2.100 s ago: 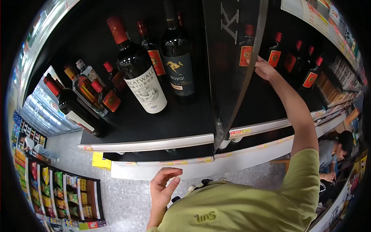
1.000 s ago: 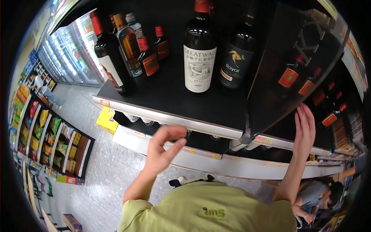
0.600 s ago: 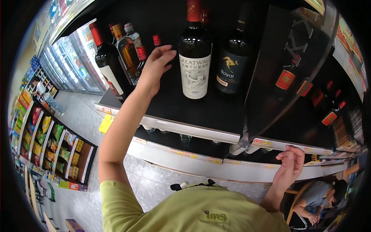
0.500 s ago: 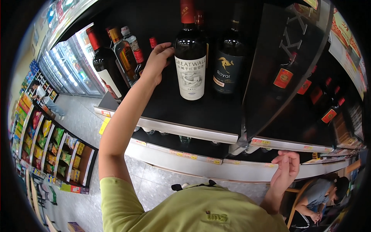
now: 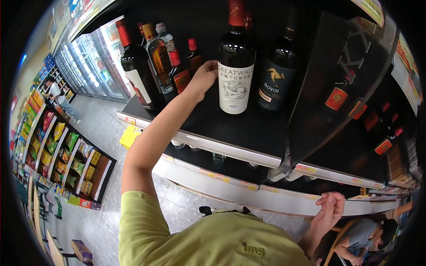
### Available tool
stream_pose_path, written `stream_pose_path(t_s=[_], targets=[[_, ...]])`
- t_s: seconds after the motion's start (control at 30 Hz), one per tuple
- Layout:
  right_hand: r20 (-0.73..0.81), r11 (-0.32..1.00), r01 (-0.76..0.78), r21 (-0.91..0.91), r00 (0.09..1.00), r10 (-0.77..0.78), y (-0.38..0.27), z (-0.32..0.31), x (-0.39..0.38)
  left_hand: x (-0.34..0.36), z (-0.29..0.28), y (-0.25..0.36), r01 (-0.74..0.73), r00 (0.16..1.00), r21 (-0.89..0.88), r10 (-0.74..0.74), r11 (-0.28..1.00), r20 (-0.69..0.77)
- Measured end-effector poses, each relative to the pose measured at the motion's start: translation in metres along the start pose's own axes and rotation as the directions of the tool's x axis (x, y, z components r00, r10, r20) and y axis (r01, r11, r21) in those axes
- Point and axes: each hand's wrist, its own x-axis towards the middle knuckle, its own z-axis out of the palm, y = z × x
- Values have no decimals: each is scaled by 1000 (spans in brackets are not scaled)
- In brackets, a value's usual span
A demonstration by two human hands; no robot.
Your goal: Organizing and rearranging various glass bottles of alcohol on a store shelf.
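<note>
A wine bottle (image 5: 236,91) with a cream label and red capsule stands upright on the black shelf (image 5: 213,128). My left hand (image 5: 205,80) reaches to its left side, fingers extended against the glass, fingertips partly hidden by the bottle; it does not wrap round it. To the right stands a dark wine bottle (image 5: 276,84) with a navy label and gold animal figure. Low at the right, in front of the shelf edge, my right hand (image 5: 329,208) hovers with curled fingers and thumb together, nothing visible in it.
Left on the shelf are a red-capped wine bottle (image 5: 138,73), an amber liquor bottle (image 5: 158,62) and small red-capped bottles (image 5: 178,73). A dark divider (image 5: 319,97) separates more bottles. A person (image 5: 368,237) sits lower right; a snack rack (image 5: 73,155) stands left.
The view has shifted, so the shelf appears farther right. My left hand has slid slightly down along the cream-label bottle's side. The bottles keep their places; my right hand sits a little lower in view.
</note>
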Motion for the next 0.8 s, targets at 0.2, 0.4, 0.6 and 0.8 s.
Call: stream_pose_path(t_s=[0.2,0.4,0.6,0.8], targets=[[24,997,-50,50,999,49,-2,25,1,-54,-37,2,-307,943,238,329,921,-56],[97,992,-109,68,990,102,-2,42,3,-58,-60,-3,-557,696,442,686,703,-212],[163,992,-107,70,982,94,-3,45,0,-36,-61,-5,-190,901,101,215,976,-377],[175,989,-129,66,978,115,-4,38,-4,-19,-86,-12,-107,937,68,123,992,-326]])
